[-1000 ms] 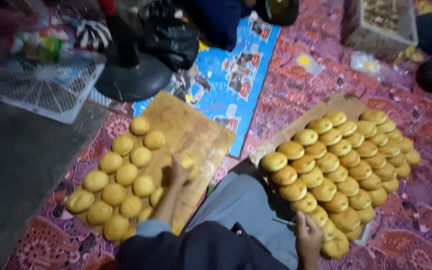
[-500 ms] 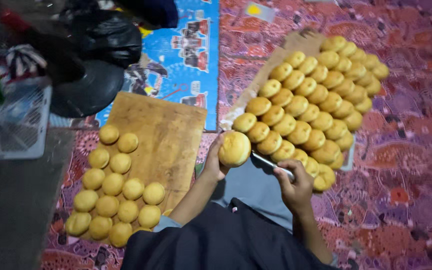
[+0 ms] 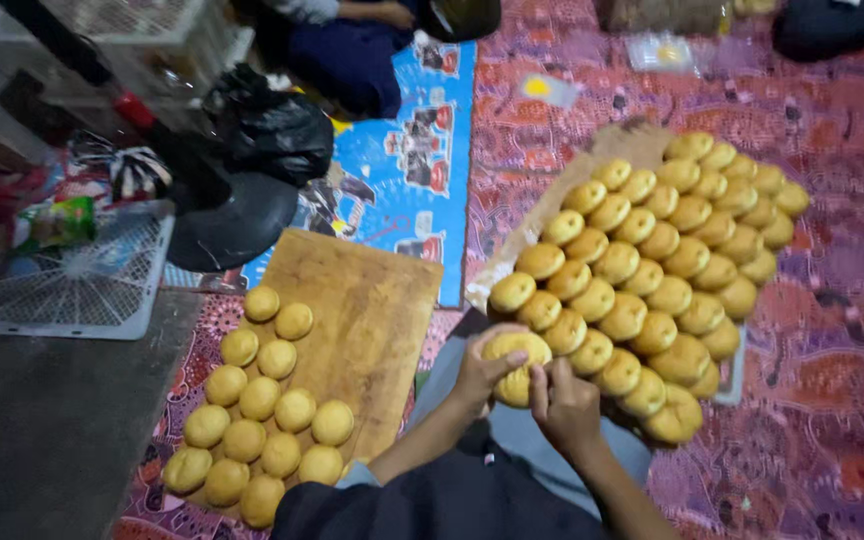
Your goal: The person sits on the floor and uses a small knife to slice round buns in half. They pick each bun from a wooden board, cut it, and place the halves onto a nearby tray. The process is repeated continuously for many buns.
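Two hands meet over my lap at the bottom of the view. My left hand [image 3: 477, 372] is curled around a round golden bun [image 3: 515, 360], fingers wrapped under it and thumb lying along its top edge. My right hand [image 3: 564, 400] is closed against the bun's right side, fingers bunched together; whether it pinches a tool I cannot tell, since nothing shows clearly past the knuckles. The bun sits just in front of my dark sleeves, touching both hands and raised above my grey trouser leg [image 3: 542, 440].

Just left of me lies a wooden board [image 3: 372, 300] with buns [image 3: 262, 400] in rows over its nearer left part, its far right part bare. Just right of my hands, a tray lined with brown paper [image 3: 512, 245] carries a dense batch of buns [image 3: 662, 270] in slanting rows, the nearest ones almost touching the held bun.

Farther off, a patterned red carpet [image 3: 832, 330] spreads right, a blue printed mat [image 3: 402, 170] lies beyond the board, and a white plastic grille [image 3: 72, 285] and black bags [image 3: 262, 130] sit at far left.
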